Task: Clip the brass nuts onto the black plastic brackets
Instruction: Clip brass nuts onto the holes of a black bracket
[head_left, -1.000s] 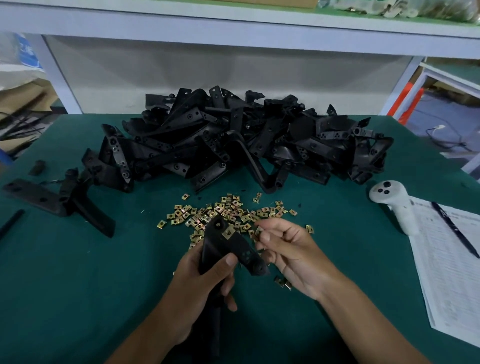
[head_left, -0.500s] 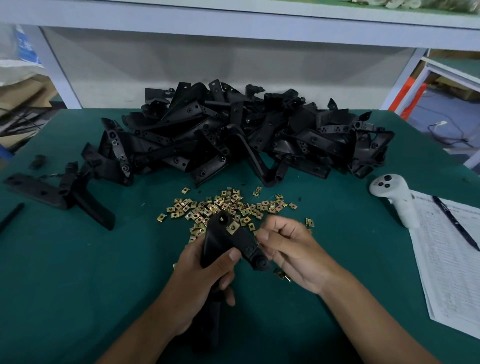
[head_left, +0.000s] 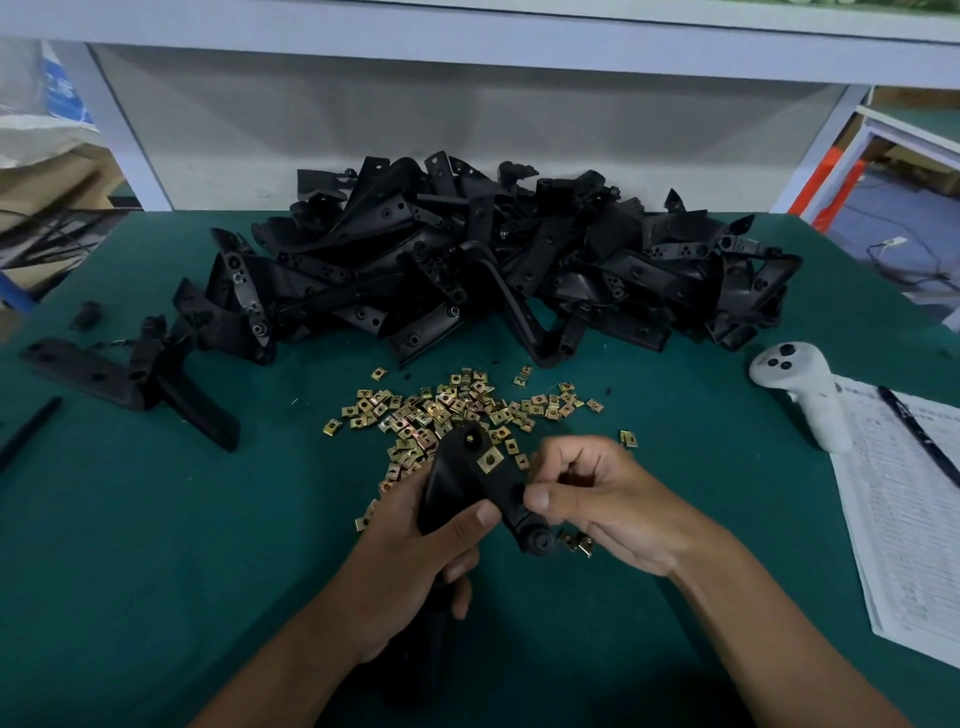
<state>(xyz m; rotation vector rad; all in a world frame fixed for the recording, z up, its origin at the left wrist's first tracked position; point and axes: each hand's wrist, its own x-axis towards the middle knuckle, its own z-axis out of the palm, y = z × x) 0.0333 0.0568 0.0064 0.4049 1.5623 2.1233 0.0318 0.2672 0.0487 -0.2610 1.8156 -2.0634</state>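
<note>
Head view, mid-assembly. I read the left hand as wrapped around the stem of one black bracket, thumb across its face, holding it upright over the green table. The right hand has its fingers curled and its thumb pressed against the bracket's right edge; whether a nut sits pinched under those fingers I cannot tell. One clipped nut already shows on the bracket's upper arm, beside an empty round hole near the tip. The loose brass nuts lie scattered just beyond the hands, a few more beside the right wrist. Behind them sits the bracket pile (large, and I see no brass on it). Two brackets lie apart at left; whether they are finished is not visible. My judgement: the task is early, with one bracket partly fitted and nearly the whole pile left.
</note>
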